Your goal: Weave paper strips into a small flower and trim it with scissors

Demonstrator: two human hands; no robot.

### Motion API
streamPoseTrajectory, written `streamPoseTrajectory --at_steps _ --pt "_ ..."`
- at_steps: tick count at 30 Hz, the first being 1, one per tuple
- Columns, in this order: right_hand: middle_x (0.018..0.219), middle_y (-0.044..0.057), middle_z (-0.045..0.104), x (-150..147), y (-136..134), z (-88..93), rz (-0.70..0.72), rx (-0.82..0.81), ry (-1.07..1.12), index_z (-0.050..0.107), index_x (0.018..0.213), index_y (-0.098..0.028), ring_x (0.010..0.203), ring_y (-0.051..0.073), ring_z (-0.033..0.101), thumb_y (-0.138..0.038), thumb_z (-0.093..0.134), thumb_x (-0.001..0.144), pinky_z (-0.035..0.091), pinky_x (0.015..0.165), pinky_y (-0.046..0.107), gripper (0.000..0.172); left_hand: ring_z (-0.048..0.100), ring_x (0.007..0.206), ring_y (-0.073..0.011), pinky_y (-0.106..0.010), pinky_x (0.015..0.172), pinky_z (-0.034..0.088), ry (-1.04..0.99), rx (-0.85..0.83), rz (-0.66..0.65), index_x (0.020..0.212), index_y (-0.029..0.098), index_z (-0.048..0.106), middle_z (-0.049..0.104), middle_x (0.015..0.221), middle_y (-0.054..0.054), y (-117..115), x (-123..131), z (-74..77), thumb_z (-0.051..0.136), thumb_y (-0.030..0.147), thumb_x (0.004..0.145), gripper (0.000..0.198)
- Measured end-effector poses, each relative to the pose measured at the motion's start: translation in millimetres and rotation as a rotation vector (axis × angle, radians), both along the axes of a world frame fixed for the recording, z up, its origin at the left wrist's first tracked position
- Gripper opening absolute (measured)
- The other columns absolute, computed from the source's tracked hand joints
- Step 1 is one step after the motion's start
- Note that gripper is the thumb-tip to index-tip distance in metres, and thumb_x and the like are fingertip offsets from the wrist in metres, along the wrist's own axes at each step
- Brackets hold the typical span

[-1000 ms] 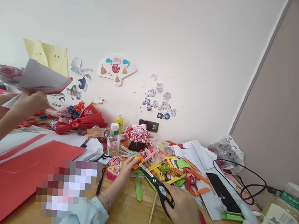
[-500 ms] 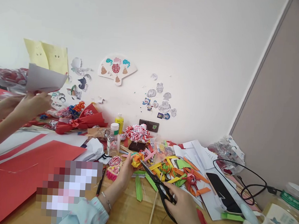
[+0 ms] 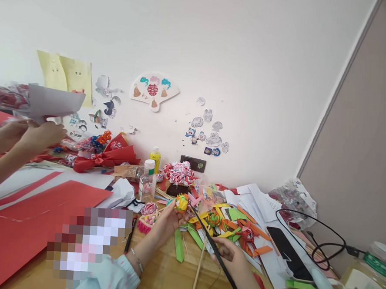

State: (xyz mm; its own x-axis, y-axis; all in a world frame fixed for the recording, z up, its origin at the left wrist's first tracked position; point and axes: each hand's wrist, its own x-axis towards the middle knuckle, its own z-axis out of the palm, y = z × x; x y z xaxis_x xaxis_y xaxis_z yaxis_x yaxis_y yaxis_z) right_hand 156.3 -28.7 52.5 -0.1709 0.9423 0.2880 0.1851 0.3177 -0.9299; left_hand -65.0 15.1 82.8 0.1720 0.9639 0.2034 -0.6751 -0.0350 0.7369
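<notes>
A yellow and orange folded-paper flower (image 3: 182, 202) sits in the fingers of my left hand (image 3: 164, 224), which are closed on it. My right hand (image 3: 231, 262) grips black scissors (image 3: 212, 243), turned edge-on so that their blades look like one thin bar. Their tip is close to the flower's right side; whether it touches I cannot tell. Below the blades a thin wooden stick (image 3: 199, 262) lies on the table. Green paper strips (image 3: 179, 246) and a red paper flower (image 3: 247, 233) lie around my hands.
On the left another person's hands (image 3: 39, 137) hold a wrapped bouquet (image 3: 55, 101) over red paper (image 3: 44, 222). A clear bottle (image 3: 148, 183) stands behind my left hand. To the right lie a phone (image 3: 287, 252), a black cable (image 3: 315, 221) and a large jar (image 3: 367, 281).
My right hand has rolled the scissors from face-on to edge-on. The paper flower has turned in my left hand and risen slightly. The other person's bouquet has shifted a little left.
</notes>
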Motion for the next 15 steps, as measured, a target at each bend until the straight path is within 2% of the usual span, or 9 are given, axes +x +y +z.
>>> streamPoseTrajectory --at_steps 4,7,11,15 --pt "0.057 -0.003 0.05 -0.9 0.6 -5.2 -0.027 -0.002 -0.022 0.065 0.096 -0.015 0.055 0.016 0.053 -0.032 0.065 0.064 0.041 0.05 0.024 0.036 0.06 0.067 -0.0149 -0.027 0.064 0.045 -0.05 0.016 0.054 0.084 0.02 0.063 0.066 0.079 -0.001 2.7 -1.2 -1.9 0.067 0.039 0.074 0.022" --pt "0.06 -0.003 0.052 1.3 -3.3 -2.6 -0.104 0.055 -0.136 0.06 0.104 -0.016 0.055 0.017 0.055 -0.03 0.058 0.069 0.042 0.051 0.024 0.038 0.061 0.07 -0.015 -0.027 0.066 0.046 -0.077 0.028 0.083 0.088 0.021 0.062 0.067 0.082 -0.001 3.9 -1.1 -2.3 0.068 0.034 0.074 0.02" --pt "0.075 0.002 0.062 4.4 -12.5 7.2 -0.252 0.221 -0.437 0.058 0.109 -0.02 0.066 0.021 0.061 -0.03 0.053 0.072 0.047 0.06 0.028 0.039 0.063 0.082 -0.0156 -0.027 0.074 0.047 -0.112 0.041 0.132 0.092 0.023 0.06 0.068 0.09 0.0 3.1 0.1 -1.2 0.069 0.027 0.073 0.022" --pt "0.102 0.007 0.064 4.3 -18.1 10.4 -0.279 0.431 -0.614 0.054 0.115 -0.02 0.091 0.024 0.061 -0.023 0.049 0.071 0.047 0.077 0.034 0.044 0.065 0.085 -0.0174 -0.031 0.079 0.048 -0.125 0.034 0.169 0.088 0.023 0.059 0.07 0.09 -0.001 6.2 -0.1 -5.3 0.069 0.024 0.072 0.019"
